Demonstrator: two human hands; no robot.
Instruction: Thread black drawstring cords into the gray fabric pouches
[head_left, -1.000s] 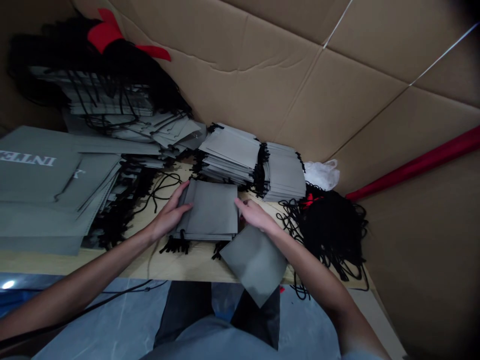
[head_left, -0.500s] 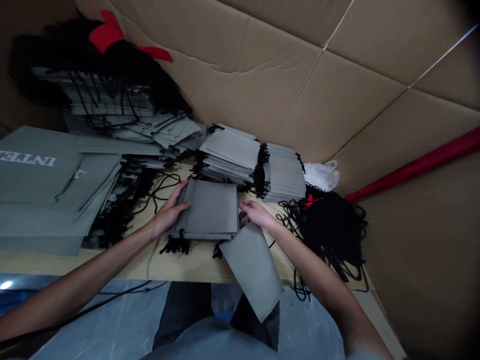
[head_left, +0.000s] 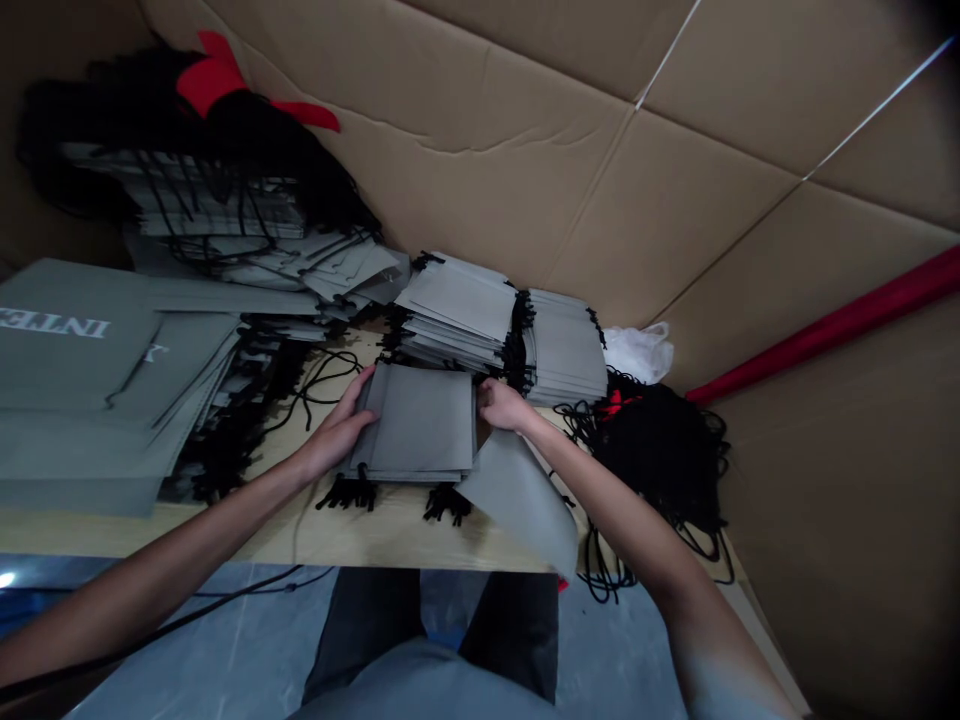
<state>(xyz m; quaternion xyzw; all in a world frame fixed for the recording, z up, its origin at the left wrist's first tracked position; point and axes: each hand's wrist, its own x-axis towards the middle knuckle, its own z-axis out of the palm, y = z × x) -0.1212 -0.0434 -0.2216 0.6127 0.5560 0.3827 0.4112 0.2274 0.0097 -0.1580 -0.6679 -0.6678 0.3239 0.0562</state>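
Squaring up the pouch stack (head_left: 424, 430) at desk (head_left: 360, 535) centre, by the look of it.
Left hand (head_left: 341, 430) lies spread on the stack's 9 o'clock edge, thumb on top. Right hand (head_left: 502, 405) is curled at the 3 o'clock edge; can't tell if it pinches anything. Loose pouch (head_left: 525, 500) sits at 5 o'clock under that wrist, overhanging the desk edge. A next move needs even pressure from both sides and the pouch kept clear of the cord tangle (head_left: 660, 450).

Soft grey cloth, pale wood, brown card.
The pouches (head_left: 424, 430) between the fingers of the left hand (head_left: 337, 435) and right hand (head_left: 501, 405) look like smooth, matt grey cloth. The table (head_left: 375, 535) just below the fingers is pale, smooth wood. The wall (head_left: 525, 180) beyond the fingertips is dull, creased cardboard.
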